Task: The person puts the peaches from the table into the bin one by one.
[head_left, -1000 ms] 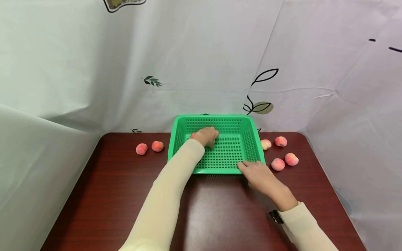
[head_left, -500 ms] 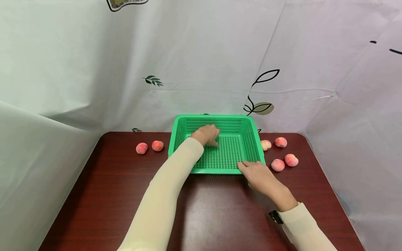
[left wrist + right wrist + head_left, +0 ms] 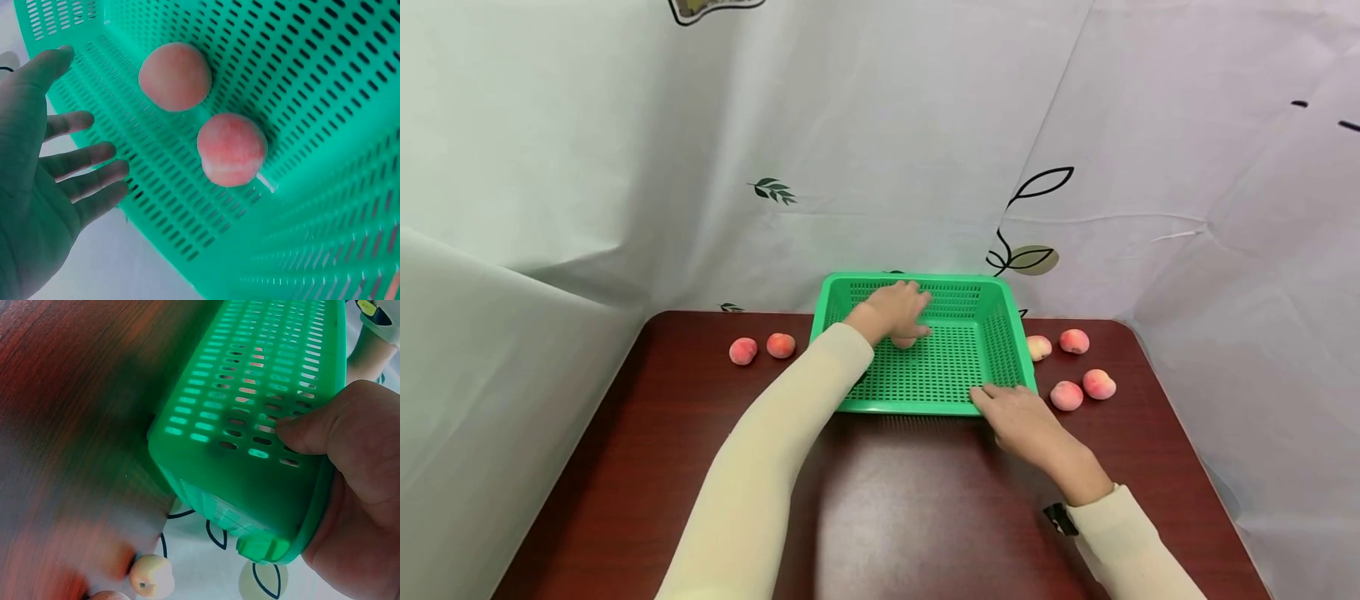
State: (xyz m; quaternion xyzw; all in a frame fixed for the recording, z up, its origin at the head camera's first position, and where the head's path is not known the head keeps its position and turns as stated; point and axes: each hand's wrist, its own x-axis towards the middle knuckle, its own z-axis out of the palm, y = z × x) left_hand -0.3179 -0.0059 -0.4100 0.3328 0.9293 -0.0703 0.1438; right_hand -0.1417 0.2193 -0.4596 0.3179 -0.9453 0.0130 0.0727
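Inside the green rectangular basket of perforated plastic [image 3: 925,408], two round, red-blushed peaches [image 3: 175,77] [image 3: 232,150] lie near each other, close to the left hand [image 3: 895,310], whose fingers are spread and hold nothing. They look light, velvety and easily bruised, so a gentle hold around the widest part seems best. At the near right corner, the right hand [image 3: 1017,423] grips the thin rim, which probably bends slightly.

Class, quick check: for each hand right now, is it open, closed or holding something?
Left hand: open, holding nothing.
Right hand: closed, holding the green basket.
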